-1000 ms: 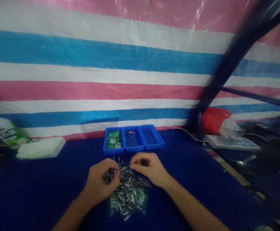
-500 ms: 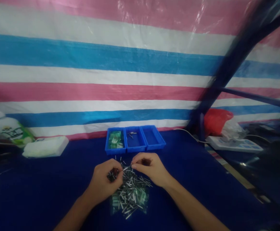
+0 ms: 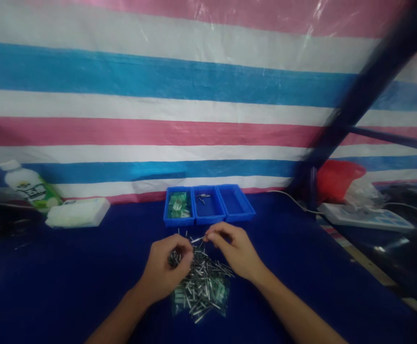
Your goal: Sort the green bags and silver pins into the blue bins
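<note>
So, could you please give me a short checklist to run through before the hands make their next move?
1. Right hand has a grip on a thin metal piece: ok, it shows at the fingertips.
2. Left hand has a piece in its grip: cannot tell, the fingertips are too blurred.
3. Middle tray has room: ok, only a few metal pieces lie in it.
4. Right tray is open on top: ok.
5. Metal heap is apart from the green packets under it: not ok, pieces lie over them.
</note>
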A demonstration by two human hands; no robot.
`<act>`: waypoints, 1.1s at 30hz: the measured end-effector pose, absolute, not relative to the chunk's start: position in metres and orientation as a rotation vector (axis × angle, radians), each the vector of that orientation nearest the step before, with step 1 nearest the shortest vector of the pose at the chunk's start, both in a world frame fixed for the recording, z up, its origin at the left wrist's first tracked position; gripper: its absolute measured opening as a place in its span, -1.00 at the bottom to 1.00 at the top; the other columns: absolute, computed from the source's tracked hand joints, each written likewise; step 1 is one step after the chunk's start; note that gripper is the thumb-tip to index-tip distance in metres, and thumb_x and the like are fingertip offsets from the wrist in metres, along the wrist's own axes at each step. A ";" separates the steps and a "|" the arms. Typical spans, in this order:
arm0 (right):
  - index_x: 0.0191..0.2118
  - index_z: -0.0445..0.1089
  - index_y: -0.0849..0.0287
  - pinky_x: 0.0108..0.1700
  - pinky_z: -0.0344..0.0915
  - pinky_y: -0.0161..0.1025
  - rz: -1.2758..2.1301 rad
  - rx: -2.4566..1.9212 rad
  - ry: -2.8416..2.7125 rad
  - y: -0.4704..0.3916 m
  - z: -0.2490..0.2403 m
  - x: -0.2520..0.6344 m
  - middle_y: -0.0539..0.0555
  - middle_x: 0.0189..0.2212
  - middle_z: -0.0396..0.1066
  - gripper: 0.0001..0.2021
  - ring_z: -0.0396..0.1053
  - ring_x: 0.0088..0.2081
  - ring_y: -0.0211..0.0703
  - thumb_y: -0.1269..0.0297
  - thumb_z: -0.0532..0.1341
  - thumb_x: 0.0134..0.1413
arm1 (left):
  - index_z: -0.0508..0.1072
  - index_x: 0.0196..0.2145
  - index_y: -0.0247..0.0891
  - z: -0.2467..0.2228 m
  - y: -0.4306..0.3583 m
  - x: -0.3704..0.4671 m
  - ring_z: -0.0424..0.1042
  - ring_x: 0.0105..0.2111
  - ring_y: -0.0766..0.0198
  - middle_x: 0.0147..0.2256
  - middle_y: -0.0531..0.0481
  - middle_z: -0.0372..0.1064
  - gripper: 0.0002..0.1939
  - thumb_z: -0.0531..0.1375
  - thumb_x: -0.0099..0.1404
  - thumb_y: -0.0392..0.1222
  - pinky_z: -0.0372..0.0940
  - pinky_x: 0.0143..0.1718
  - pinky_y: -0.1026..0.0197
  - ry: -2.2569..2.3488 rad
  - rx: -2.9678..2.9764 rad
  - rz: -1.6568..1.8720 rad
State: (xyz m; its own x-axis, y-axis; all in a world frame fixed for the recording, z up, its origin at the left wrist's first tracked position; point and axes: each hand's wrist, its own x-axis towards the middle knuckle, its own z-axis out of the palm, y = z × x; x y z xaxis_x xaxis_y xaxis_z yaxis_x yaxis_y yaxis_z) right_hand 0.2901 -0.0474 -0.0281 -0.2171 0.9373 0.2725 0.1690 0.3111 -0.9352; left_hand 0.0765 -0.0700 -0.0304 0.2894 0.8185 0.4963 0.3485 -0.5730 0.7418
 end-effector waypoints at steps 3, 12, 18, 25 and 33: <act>-0.49 0.36 0.14 -0.40 0.21 -0.24 1.081 -1.025 -1.532 -0.042 -0.029 0.298 0.00 -0.55 0.36 -0.65 0.24 -0.50 -0.24 0.04 0.19 0.24 | 0.49 -0.22 -0.26 -0.033 -0.068 0.073 0.44 -0.41 0.29 -0.38 0.00 0.48 -0.84 0.12 0.36 -0.19 0.34 -0.34 0.25 1.080 1.921 1.322; -0.32 0.33 0.14 -0.56 0.02 -0.30 1.259 -1.177 -1.315 -0.026 -0.031 0.315 -0.08 -0.59 0.27 -0.65 0.11 -0.62 -0.32 -0.08 0.22 0.19 | 0.50 -0.39 -0.27 -0.036 -0.058 0.065 0.40 -0.44 0.32 -0.46 0.06 0.43 -0.77 0.19 0.37 -0.09 0.27 -0.37 0.29 1.360 1.735 1.409; -0.16 0.48 0.12 -0.30 0.27 -0.23 0.867 -1.136 -2.108 -0.037 -0.034 0.314 0.02 -0.37 0.38 -0.86 0.33 -0.37 -0.22 0.37 0.19 0.22 | 0.50 -0.39 -0.26 -0.037 -0.058 0.066 0.39 -0.44 0.32 -0.46 0.07 0.43 -0.77 0.18 0.37 -0.11 0.27 -0.37 0.29 1.382 1.732 1.400; -0.11 0.47 0.08 -0.08 0.33 -0.14 0.596 -1.109 -2.429 -0.038 -0.050 0.310 0.11 -0.14 0.33 -0.79 0.36 -0.11 -0.10 0.46 0.13 0.28 | 0.49 -0.41 -0.26 -0.038 -0.056 0.068 0.39 -0.44 0.31 -0.47 0.07 0.42 -0.77 0.18 0.37 -0.11 0.26 -0.36 0.28 1.383 1.769 1.376; -0.21 0.40 0.13 -0.09 0.28 -0.11 0.702 -1.154 -2.234 -0.034 -0.044 0.311 0.10 -0.21 0.43 -0.87 0.34 -0.16 -0.09 0.42 0.11 0.33 | 0.50 -0.24 -0.23 -0.039 -0.058 0.069 0.42 -0.42 0.31 -0.42 0.07 0.44 -0.88 0.18 0.35 -0.18 0.30 -0.32 0.26 1.363 1.901 1.323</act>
State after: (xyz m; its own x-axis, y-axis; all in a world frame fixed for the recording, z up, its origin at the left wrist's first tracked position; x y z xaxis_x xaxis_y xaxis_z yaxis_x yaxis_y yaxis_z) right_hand 0.3109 -0.0339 -0.0440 -0.4984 0.8407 0.2119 0.5686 0.5014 -0.6521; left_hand 0.0694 -0.0577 -0.0391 0.0518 0.8971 0.4388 0.4652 -0.4105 0.7843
